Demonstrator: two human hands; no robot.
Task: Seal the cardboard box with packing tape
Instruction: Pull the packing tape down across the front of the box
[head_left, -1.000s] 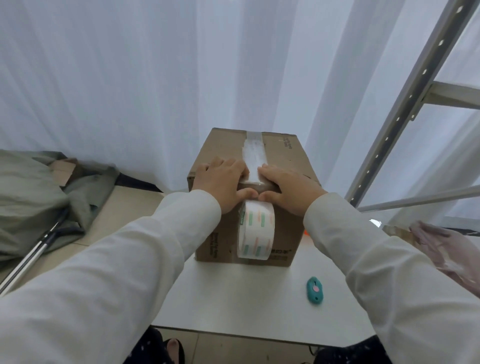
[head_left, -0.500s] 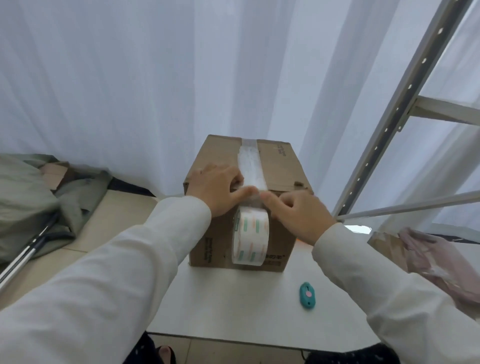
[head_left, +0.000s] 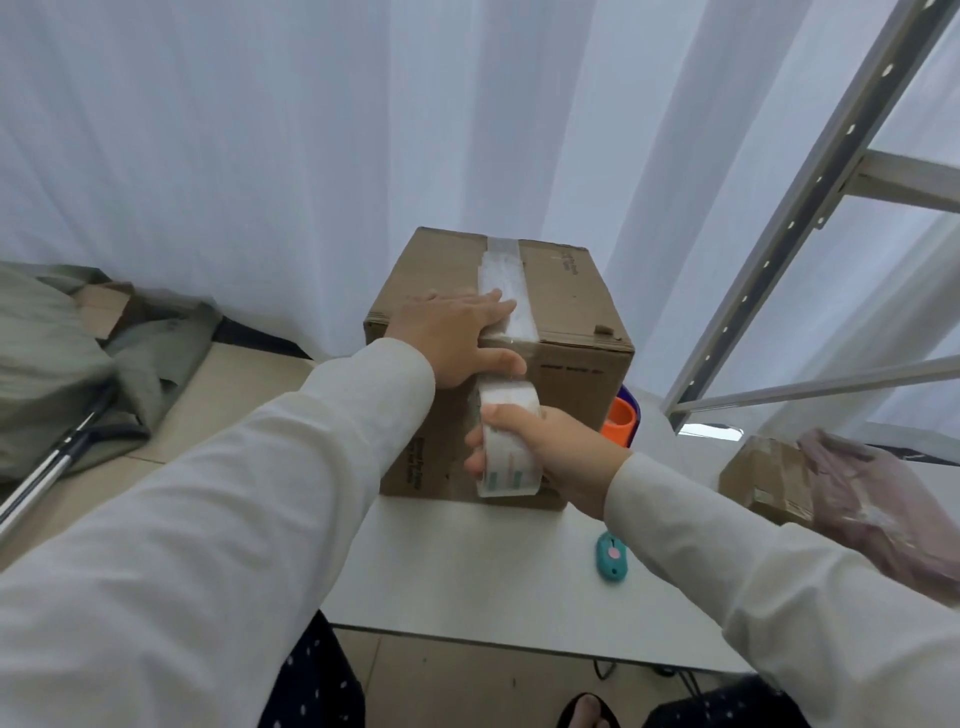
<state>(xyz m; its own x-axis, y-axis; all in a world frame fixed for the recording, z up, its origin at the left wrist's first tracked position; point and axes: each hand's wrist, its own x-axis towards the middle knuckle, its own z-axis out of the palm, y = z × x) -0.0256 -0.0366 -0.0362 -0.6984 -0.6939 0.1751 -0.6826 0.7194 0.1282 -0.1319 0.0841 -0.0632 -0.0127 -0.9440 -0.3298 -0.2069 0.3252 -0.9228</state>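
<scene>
**Box on table, tape run over near top edge**

- Cutter (head_left: 611, 557): teal, flat on the white table (head_left: 467, 571), near right of the box.
- Tape roll (head_left: 506, 441): stands on edge against the box's near face, its strip running up and away. Right hand (head_left: 550, 447) is wrapped around it, fingers curled over the left side.
- Cardboard box (head_left: 576, 374): upright at the table's far edge, long axis running near to far.
- Left hand (head_left: 457, 332): flat, fingers spread, palm on the box top at the near edge, thumb down over the corner beside the strip.
- Tape strip (head_left: 501, 280): lies along the top's centre seam, near edge to far edge.
- Orange cup (head_left: 621, 415): just right of the box.
</scene>
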